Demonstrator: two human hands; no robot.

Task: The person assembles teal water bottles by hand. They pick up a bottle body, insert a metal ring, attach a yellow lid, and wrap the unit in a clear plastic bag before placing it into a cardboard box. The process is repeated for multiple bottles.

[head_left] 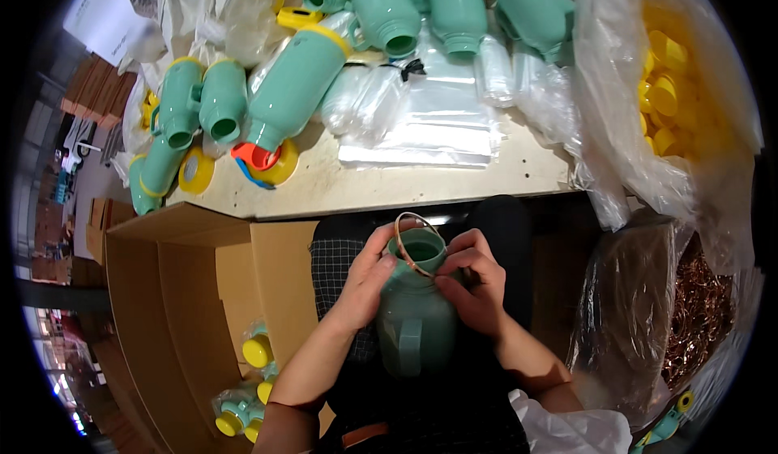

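Observation:
A green jug with a side handle stands upright at my lap, its round mouth uncovered. A thin copper-coloured ring stands tilted over the mouth, its lower edge against the front of the neck. My left hand is closed around the left side of the jug's neck, thumb in front; whether its fingers also touch the ring is hard to see. Fingers of my right hand are bent, pinching the ring near the right front of the neck. Parts of those fingertips are hidden.
On the table ahead lie several green jugs, clear plastic bags and a tape roll. A bag of yellow caps is at right, above a bag of copper-coloured rings. A cardboard box with capped jugs stands left.

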